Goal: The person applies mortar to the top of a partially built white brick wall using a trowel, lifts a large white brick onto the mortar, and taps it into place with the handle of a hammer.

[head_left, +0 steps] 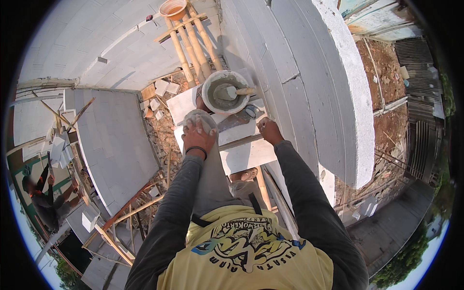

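Observation:
My left hand point(199, 137) lies on my bent, grey-trousered knee point(205, 123), fingers spread and holding nothing. My right hand point(269, 130) is curled into a fist beside the grey block wall point(299, 96); whatever may be inside it is hidden. Ahead of the knee stands a round bucket point(208, 96), crusted with mortar. Inside it rests a scoop-like tool point(227, 92), its wooden handle leaning over the right rim. Between bucket and right hand, a grey hand tool point(251, 111) lies on pale blocks point(241, 131); its exact kind is unclear.
Bamboo poles point(191, 43) stand ahead, with an orange basin point(173, 8) on top. Rubble point(166, 123) covers the ground below on the left. Another person point(46, 198) is at the far left among wooden poles. A corrugated metal roof point(419, 96) lies beyond the wall.

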The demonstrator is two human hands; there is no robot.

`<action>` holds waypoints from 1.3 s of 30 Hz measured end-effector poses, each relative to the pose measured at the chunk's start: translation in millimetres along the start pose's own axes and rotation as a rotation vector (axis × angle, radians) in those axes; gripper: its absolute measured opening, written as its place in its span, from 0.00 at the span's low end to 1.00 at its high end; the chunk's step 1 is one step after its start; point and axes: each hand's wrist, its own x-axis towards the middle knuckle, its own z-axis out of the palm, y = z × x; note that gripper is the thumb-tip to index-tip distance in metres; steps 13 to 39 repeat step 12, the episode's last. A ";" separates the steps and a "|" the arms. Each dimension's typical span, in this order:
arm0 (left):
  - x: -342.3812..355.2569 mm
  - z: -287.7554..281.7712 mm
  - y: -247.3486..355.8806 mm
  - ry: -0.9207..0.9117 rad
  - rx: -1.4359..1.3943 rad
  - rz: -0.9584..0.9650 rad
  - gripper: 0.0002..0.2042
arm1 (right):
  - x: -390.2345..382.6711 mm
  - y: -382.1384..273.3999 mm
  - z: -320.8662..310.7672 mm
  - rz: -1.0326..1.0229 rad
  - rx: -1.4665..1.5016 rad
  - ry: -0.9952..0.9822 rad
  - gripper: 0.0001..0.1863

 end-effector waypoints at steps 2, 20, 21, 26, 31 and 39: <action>16.8 -7.7 -5.6 -0.034 -0.032 -0.006 0.37 | 66.3 -5.6 20.2 -0.115 -0.208 0.102 0.12; 57.0 -31.0 -21.3 -0.178 -0.176 -0.048 0.36 | 253.8 -3.3 108.1 -0.299 -0.848 -0.068 0.23; 57.0 -31.0 -21.3 -0.178 -0.176 -0.048 0.36 | 253.8 -3.3 108.1 -0.299 -0.848 -0.068 0.23; 57.0 -31.0 -21.3 -0.178 -0.176 -0.048 0.36 | 253.8 -3.3 108.1 -0.299 -0.848 -0.068 0.23; 57.0 -31.0 -21.3 -0.178 -0.176 -0.048 0.36 | 253.8 -3.3 108.1 -0.299 -0.848 -0.068 0.23; 57.0 -31.0 -21.3 -0.178 -0.176 -0.048 0.36 | 253.8 -3.3 108.1 -0.299 -0.848 -0.068 0.23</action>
